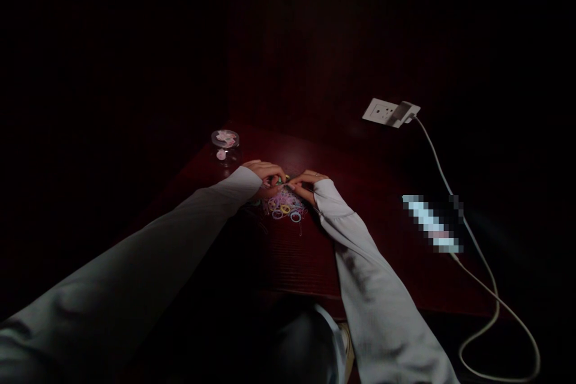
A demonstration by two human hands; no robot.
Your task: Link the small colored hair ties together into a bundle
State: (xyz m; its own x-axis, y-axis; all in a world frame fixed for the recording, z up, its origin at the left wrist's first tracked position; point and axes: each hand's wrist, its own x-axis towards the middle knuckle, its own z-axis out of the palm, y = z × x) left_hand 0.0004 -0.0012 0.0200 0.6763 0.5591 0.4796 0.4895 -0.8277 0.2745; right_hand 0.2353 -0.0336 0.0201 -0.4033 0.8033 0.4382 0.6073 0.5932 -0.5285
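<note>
Over a dark-red table (pixel 297 261) in gloom, left hand (pixel 265 171) and right hand (pixel 308 182) in close pinch, object unclear.

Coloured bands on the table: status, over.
Left hand, right hand: fingertips close together at coloured bands. Bands loosely heaped. Jar off left, not blocking hands.

On the dark red table (pixel 292 264), a clear jar (pixel 226 147) with pinkish patches is set far left. Far right, a charger (pixel 405 112) is plugged into a pale socket plate (pixel 379 111); from it a cable (pixel 480 242) is looped near right, toward a pixelated bright oblong (pixel 429 222).
</note>
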